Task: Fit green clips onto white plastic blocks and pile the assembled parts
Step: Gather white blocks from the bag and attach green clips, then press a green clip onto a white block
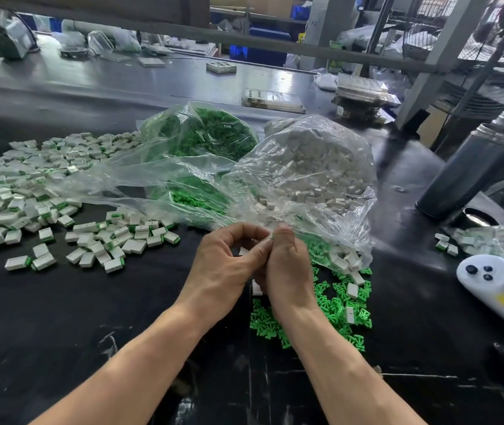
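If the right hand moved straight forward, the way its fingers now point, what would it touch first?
Most likely the clear plastic bag of white blocks: its crumpled edge lies just beyond the right hand. Depth is unclear.

Two bare hands are in view, the left hand (224, 265) and the right hand (287, 265), meeting over the black table (91, 332). Two clear plastic bags stand behind them: one bag of green clips (210, 133) and one bag of white blocks (315, 161). A third bag (502, 237), holding assembled parts, lies at the right edge. The assembled parts (45, 185) spread on the left are too many to count, as are the loose green clips (339, 308). About three loose white blocks (352, 290) lie among those clips. One white controller (489, 280) and one dark cylinder (471, 173) sit at right.
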Demonstrator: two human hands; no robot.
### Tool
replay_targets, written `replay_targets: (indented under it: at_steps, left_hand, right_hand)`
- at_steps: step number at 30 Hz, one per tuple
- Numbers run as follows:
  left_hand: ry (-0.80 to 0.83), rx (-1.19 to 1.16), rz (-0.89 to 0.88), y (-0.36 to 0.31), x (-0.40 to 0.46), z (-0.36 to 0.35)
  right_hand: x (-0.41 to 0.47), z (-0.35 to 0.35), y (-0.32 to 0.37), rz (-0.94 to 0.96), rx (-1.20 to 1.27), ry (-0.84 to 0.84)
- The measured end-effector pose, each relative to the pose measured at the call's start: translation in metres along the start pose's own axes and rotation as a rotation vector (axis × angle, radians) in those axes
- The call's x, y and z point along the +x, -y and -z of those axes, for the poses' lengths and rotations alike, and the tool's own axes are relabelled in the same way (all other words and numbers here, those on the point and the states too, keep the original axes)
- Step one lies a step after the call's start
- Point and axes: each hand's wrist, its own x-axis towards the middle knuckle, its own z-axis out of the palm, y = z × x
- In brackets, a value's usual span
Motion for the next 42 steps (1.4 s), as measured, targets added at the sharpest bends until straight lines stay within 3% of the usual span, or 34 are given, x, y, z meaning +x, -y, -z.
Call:
replay_targets:
  at_steps: [6,12,17,23,26,32,36,42]
  left_hand:
    - [0.011,0.020,-0.026,-0.001,0.002,0.003]
    - [-0.073,0.228,-0.038,-0.002,0.009,0.021]
    - [-0.057,0.218,-0.015,-0.001,0.009,0.028]
    - [-0.076,0.279,0.002,-0.001,0.013,0.032]
    - [-0.091,0.431,0.037,-0.003,0.014,0.042]
    - [-0.284,0.940,0.093,-0.010,0.021,0.077]
    - [-0.367,1.092,0.158,-0.012,0.025,0.089]
    - [-0.446,1.257,0.076,-0.016,0.024,0.091]
  right_hand:
    - [-0.005,0.008,0.006,-0.029,0.136,0.133]
    - [-0.003,0.019,0.010,0.105,0.022,0.091]
    - [-0.005,0.021,0.011,0.179,-0.049,0.189]
    - [-0.005,0.023,0.012,0.190,-0.204,0.172]
    - [-0.003,0.026,0.010,0.208,-0.267,0.125]
    - [0.004,0.042,0.009,0.197,-0.393,0.005]
    - [0.006,0.049,0.009,0.176,-0.540,0.019]
    - [0.010,0.060,0.016,0.117,-0.731,-0.030]
